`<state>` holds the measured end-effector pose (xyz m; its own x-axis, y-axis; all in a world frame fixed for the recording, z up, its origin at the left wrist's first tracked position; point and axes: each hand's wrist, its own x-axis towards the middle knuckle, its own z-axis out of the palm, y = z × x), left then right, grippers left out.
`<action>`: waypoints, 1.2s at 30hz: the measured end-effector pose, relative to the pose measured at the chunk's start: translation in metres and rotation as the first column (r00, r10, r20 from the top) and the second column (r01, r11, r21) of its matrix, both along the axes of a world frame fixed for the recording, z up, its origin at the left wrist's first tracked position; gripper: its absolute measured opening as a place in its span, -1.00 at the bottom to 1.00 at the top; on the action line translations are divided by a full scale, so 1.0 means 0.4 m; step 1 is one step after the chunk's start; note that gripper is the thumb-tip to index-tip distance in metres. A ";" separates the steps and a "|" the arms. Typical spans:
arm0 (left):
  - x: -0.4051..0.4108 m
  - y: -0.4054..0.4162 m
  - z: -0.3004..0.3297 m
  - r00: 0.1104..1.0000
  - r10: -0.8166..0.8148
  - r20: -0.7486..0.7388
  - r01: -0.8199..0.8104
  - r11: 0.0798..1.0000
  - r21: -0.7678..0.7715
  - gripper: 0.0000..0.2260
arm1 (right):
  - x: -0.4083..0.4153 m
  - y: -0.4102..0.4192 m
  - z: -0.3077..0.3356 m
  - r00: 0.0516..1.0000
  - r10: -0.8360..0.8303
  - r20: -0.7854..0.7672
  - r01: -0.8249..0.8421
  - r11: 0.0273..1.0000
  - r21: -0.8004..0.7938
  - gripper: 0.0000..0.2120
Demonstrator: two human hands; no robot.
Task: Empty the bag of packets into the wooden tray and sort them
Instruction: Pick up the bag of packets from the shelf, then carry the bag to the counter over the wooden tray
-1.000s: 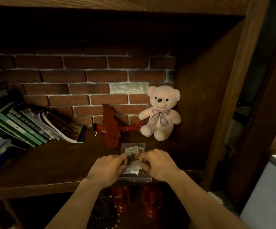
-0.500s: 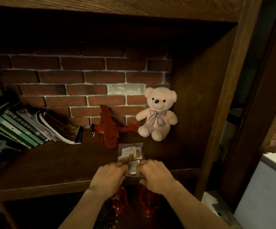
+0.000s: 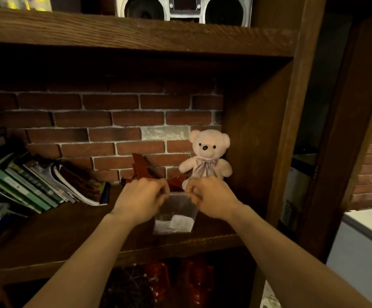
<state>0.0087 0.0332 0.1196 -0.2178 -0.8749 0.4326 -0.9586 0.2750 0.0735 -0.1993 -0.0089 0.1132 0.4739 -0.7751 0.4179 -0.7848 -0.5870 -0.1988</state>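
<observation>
1. Head view: I could read no writing anywhere. The spines of the leaning books (image 3: 36,187) at the left were too blurred, and the white packets (image 3: 174,224) showed no legible print.
2. The bag (image 3: 174,213) was clear plastic, hanging upright with its mouth at the top. The packets sat bunched at its bottom, pale and flat. Its upper half looked see-through and hazy.
3. My left hand (image 3: 141,200) was pinching the bag's top edge at its left corner, fingers curled over it. My right hand (image 3: 211,200) was pinching the top edge at the right corner the same way.
4. The bag hung between my hands over the front part of the wooden shelf (image 3: 58,232), its base close to the shelf; I could not tell if it touched.
5. Behind my hands stood a pink teddy bear (image 3: 206,158) with a ribbon bow, against the brick backing (image 3: 114,121). A red toy plane (image 3: 141,167) was partly hidden by my left hand.
6. A silver boombox (image 3: 185,7) sat on the shelf above.
</observation>
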 end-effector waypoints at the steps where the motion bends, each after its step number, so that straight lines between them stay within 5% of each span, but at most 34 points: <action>1: 0.000 0.003 0.022 1.000 -0.006 -0.005 0.006 1.000 -0.024 -0.96 | -0.005 0.003 0.022 1.000 -0.007 0.014 0.007 1.000 -0.008 -0.85; 12: -0.103 0.034 0.124 0.984 -0.172 -0.045 0.166 0.980 -0.106 -0.92 | -0.131 0.138 0.153 0.991 -0.135 0.006 0.135 0.989 -0.061 -0.88; 22: -0.398 0.130 0.055 0.883 -0.466 -0.047 0.468 0.884 0.022 -0.95 | -0.395 0.384 0.076 0.892 -0.451 -0.040 0.453 0.890 0.056 -0.80; 36: -1.089 0.512 0.017 0.684 -0.728 -0.042 0.729 0.682 0.047 -0.95 | -0.941 0.963 0.055 0.572 -0.818 -0.063 0.820 0.568 0.076 -0.85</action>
<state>-0.4270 0.2382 0.1264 -0.7898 -0.4655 0.3993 -0.4555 0.8812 0.1263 -0.5756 0.3764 0.1351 -0.3753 -0.8673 0.3270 -0.9249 0.3274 -0.1934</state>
